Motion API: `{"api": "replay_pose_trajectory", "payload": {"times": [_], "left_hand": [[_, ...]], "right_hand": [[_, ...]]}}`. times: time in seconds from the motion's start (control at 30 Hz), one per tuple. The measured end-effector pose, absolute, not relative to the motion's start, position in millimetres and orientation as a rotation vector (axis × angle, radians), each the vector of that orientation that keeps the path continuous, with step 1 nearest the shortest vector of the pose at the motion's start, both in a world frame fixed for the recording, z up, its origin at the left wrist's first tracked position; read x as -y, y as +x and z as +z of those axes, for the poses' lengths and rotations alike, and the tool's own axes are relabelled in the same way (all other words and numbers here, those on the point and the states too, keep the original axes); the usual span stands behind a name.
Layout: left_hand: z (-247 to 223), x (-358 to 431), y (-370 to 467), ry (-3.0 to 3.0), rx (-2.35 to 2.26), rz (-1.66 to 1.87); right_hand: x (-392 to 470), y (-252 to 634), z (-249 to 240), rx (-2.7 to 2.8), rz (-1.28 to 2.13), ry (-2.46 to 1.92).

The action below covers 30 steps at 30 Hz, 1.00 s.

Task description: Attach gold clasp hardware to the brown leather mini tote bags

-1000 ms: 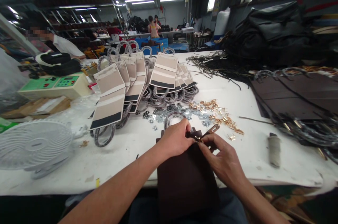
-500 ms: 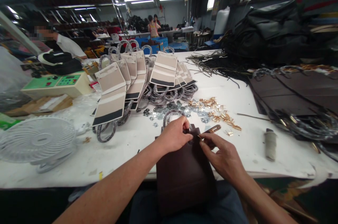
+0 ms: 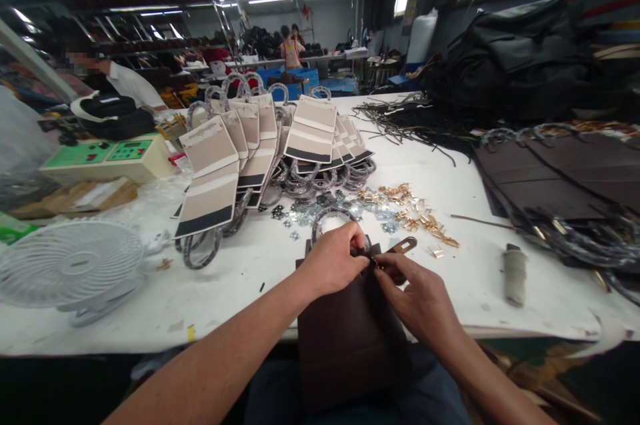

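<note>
Since a half-second ago both hands have closed together: left hand and right hand pinch a small gold clasp at the dark brown panel's twelve-o'clock edge; fitting appears underway.

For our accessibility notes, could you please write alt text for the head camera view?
Both hands, left hand and right hand, pinch a small metal fitting at the top edge of a dark brown panel on a white table, with gold clips and stacked beige panels behind.

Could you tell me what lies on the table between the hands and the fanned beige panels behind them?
In the head view, a looped handle and scattered silver metal pieces lie between the hands and beige panels.
</note>
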<state>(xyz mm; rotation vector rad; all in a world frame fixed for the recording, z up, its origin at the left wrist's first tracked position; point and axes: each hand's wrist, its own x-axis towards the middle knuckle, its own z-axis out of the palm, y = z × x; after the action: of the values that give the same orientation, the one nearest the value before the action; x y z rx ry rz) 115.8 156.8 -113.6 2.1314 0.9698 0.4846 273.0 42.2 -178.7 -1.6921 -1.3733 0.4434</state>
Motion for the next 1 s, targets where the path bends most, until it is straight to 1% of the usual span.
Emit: {"api": "replay_pose_trajectory", "payload": {"times": [0.17,0.43,0.7,0.9,1.0], "left_hand": [[-114,-151,116,2.138,-0.986,0.504],[-111,-138,118,2.137,-1.009,0.591],[-105,-130,117,2.194,-0.954,0.577],[-107,-134,110,2.082,-0.925,0.569],[-106,-138,111,1.926,-0.929,0.562]], "right_hand": [[-43,273,-170,1.417,0.507,-1.756],[-44,278,-159,1.568,0.453,-1.897],[-48,286,-157,1.421,0.743,-1.688],[-43,292,-161,1.503,0.642,-1.700],[-40,292,-162,1.416,0.628,-1.623]]}}
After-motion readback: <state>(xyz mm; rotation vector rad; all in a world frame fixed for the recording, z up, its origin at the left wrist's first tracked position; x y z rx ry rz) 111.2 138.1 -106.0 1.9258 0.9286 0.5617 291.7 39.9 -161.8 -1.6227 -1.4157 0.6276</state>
